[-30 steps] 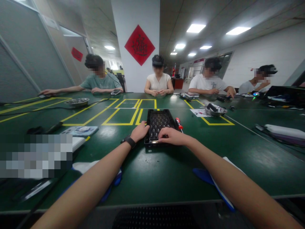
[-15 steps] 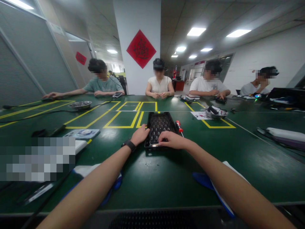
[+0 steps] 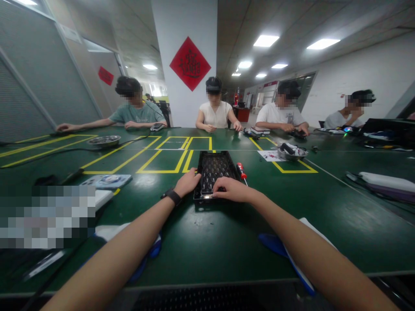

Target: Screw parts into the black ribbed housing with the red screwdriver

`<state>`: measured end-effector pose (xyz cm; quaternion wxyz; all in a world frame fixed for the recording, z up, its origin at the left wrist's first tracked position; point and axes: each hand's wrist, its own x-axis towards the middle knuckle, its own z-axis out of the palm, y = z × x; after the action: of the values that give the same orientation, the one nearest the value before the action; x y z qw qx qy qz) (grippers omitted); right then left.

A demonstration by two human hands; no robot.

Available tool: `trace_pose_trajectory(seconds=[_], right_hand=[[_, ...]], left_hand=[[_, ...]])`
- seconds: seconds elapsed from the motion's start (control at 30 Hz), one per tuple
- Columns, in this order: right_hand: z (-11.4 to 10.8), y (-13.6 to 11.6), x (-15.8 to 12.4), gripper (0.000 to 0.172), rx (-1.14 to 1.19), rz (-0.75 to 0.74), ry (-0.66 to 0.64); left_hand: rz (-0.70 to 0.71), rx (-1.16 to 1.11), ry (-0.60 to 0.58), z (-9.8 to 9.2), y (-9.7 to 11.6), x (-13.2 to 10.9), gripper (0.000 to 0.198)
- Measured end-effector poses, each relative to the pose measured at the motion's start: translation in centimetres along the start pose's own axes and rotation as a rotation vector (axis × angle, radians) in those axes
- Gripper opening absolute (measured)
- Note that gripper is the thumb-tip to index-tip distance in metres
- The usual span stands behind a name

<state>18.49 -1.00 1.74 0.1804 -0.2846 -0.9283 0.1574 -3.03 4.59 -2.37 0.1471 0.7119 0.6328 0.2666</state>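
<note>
A black rectangular case (image 3: 200, 201) lies lengthwise on the green table, with rows of small pale pegs or fittings inside. On its left wall rests my left hand (image 3: 187, 181), fingers closed around the edge. My right hand (image 3: 231, 190) reaches over the near right corner, thumb and fingertips pinched low inside; what they hold is too small to make out. Just left of those fingertips a small bright piece (image 3: 206, 197) shows at the case's near end. Against the right side of the case lies a screwdriver (image 3: 241, 169) with a red handle.
Blue-and-white gloves (image 3: 272, 243) lie by my forearms. A metal bowl (image 3: 304, 155) with parts stands at right, another bowl (image 3: 105, 141) at far left. A picture-covered flat item (image 3: 110, 181) is at left. Several people sit across the table (image 3: 194, 255).
My view has shifted slightly, so the table and case sit a little further left. Both hands keep their places on the case. The person opposite has moved one hand outward.
</note>
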Motion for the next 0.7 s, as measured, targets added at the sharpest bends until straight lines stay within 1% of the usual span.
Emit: trace_pose_trajectory(seconds=[0.27,0.43,0.7], right_hand=[[0.14,0.25,-0.03,0.023,-0.005,-0.02,0.021],[0.18,0.08,0.1,0.022,-0.027,-0.048,0.008],[-0.04,-0.18,0.03,0.021,0.022,-0.077,0.038]], left_hand=[[-0.018,0.008,-0.008,-0.16,0.23,-0.21,0.043],[-0.02,0.006,0.001,-0.23,0.37,-0.38,0.043],[-0.029,0.001,0.003,-0.25,0.37,-0.36,0.043]])
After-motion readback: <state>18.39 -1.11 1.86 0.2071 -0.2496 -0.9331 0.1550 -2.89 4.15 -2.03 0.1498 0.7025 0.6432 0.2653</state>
